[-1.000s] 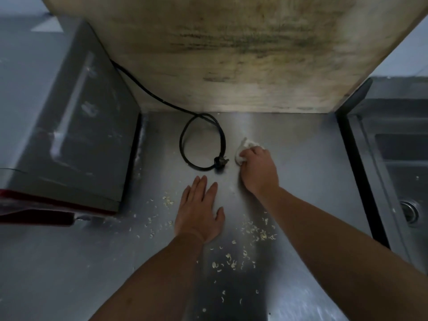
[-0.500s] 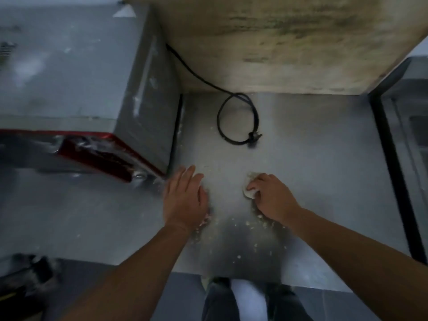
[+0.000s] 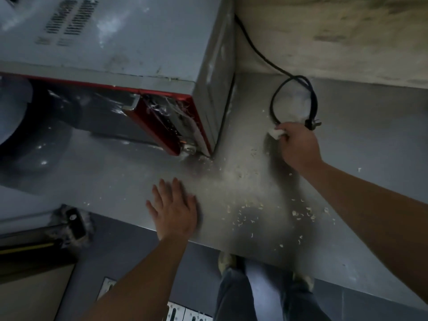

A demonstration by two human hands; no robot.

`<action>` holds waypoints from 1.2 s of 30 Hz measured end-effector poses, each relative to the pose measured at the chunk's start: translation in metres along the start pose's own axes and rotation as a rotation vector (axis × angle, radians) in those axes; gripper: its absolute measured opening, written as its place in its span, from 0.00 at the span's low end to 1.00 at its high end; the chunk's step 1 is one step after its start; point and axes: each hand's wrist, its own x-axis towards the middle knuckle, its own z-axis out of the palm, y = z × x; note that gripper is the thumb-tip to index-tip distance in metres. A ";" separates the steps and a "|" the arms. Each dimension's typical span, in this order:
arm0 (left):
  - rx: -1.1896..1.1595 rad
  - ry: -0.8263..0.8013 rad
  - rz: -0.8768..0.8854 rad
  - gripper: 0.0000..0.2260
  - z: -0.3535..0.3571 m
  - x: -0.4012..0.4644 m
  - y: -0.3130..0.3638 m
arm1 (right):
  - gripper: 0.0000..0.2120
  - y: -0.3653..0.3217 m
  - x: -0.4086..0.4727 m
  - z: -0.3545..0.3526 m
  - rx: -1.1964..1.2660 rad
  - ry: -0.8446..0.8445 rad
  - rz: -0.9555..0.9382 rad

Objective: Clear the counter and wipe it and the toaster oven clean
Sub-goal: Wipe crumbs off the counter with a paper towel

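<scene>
My right hand (image 3: 298, 144) grips a small white wad of cloth (image 3: 277, 133) and presses it on the steel counter (image 3: 361, 140), just below the looped black power cord (image 3: 291, 98). My left hand (image 3: 174, 208) lies flat, fingers spread, near the counter's front edge. Pale crumbs (image 3: 250, 212) are scattered between and below the two hands. The grey toaster oven (image 3: 129, 42) with its red front frame (image 3: 166, 126) stands at the left, dusty on top; its door hangs open toward me.
A worn beige wall panel (image 3: 335, 35) closes the back. The cord's plug (image 3: 313, 123) lies right beside my right hand. Below the counter edge I see my legs and shoes (image 3: 227, 262), the grey floor, and a dusty brush-like tool (image 3: 71, 223) at the lower left.
My right hand with the cloth moved back up the counter to the cord loop. My left hand slid toward the front edge. My head shifted left and down, so the oven top fills more of the view.
</scene>
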 end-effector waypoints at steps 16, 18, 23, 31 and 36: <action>0.008 0.029 0.053 0.32 0.020 0.016 -0.024 | 0.12 -0.025 -0.110 0.038 -0.143 -0.252 -0.161; 0.007 0.042 0.079 0.33 0.020 0.017 -0.025 | 0.12 -0.028 -0.108 0.029 -0.096 -0.208 -0.089; 0.017 0.036 0.099 0.35 0.023 0.020 -0.025 | 0.13 -0.041 -0.042 0.013 -0.019 0.061 0.065; 0.040 0.034 0.103 0.36 0.024 0.023 -0.027 | 0.16 -0.049 0.017 0.048 -0.194 -0.127 0.031; 0.033 0.036 0.112 0.36 0.021 0.023 -0.027 | 0.18 -0.048 -0.039 0.065 -0.269 -0.244 0.003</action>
